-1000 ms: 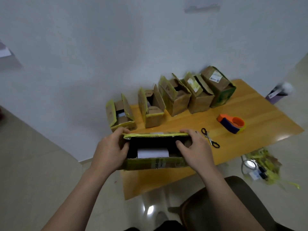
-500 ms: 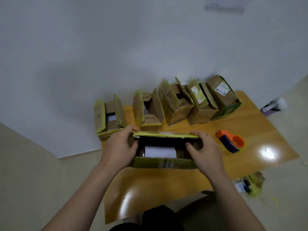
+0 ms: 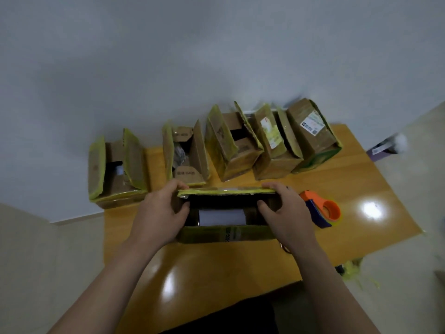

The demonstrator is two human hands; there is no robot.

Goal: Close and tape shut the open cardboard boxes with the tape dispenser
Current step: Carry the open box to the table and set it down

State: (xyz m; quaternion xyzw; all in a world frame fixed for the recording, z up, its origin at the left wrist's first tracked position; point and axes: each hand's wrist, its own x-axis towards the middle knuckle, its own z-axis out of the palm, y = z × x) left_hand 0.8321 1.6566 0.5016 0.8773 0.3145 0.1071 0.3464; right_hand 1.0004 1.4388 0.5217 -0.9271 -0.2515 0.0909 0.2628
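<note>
Cardboard box (image 3: 226,235) is resting on the table (image 3: 216,273), its top gaping over a white object (image 3: 221,216). The left hand (image 3: 159,215) and right hand (image 3: 286,215) are gripping its two ends, thumbs hooked inside, probably steadying it for folding the flaps. Just right of this box the tape dispenser (image 3: 322,210) is waiting within reach. Behind the box, a row of boxes (image 3: 187,153) is standing along the wall, most with flaps up.

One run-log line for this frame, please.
state: flaps open, untaped | left hand: grips left end of open yellow-taped cardboard box | right hand: grips right end | orange-and-blue tape dispenser: idle on wooden table
</note>
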